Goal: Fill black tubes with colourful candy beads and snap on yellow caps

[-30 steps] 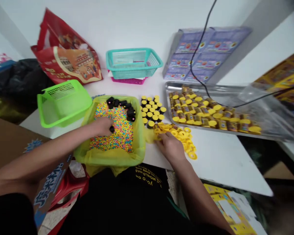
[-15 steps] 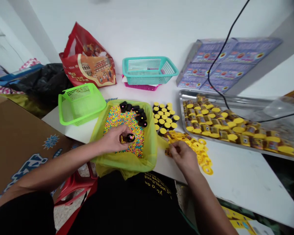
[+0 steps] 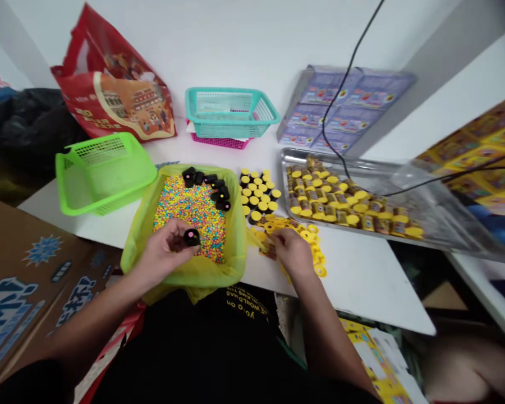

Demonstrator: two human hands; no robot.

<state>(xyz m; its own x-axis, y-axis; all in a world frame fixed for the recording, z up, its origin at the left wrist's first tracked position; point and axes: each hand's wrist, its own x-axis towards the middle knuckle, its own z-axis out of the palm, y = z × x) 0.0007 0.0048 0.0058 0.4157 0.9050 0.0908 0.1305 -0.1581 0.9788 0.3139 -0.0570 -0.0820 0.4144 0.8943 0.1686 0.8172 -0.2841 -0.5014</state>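
My left hand (image 3: pixel 165 247) is closed on a small black jar (image 3: pixel 191 237) with a pink spot at its visible end. I hold it over small multicoloured balls (image 3: pixel 189 205) in a green basket lined with a yellow bag (image 3: pixel 235 264). Several more black jars (image 3: pixel 219 193) lie on the balls along the far right side. Fingers pinched, my right hand (image 3: pixel 293 252) is at a heap of yellow ring-shaped pieces (image 3: pixel 317 255); its fingertips hide whatever is between them. Beside those fingertips lies a small brown printed piece (image 3: pixel 267 250).
Upright yellow-topped black jars (image 3: pixel 256 193) stand beyond the rings. A metal tray (image 3: pixel 286 168) holds wrapped jars at right, crossed by a black cable (image 3: pixel 332 106). Around the back are a green basket (image 3: pixel 109 174), a teal basket (image 3: pixel 231 126), a red bag (image 3: pixel 126 101) and purple boxes (image 3: pixel 340 106).
My view has swung right, so the table appears further left. The black jar in my left hand now shows more of its end. My right hand remains by the yellow rings.
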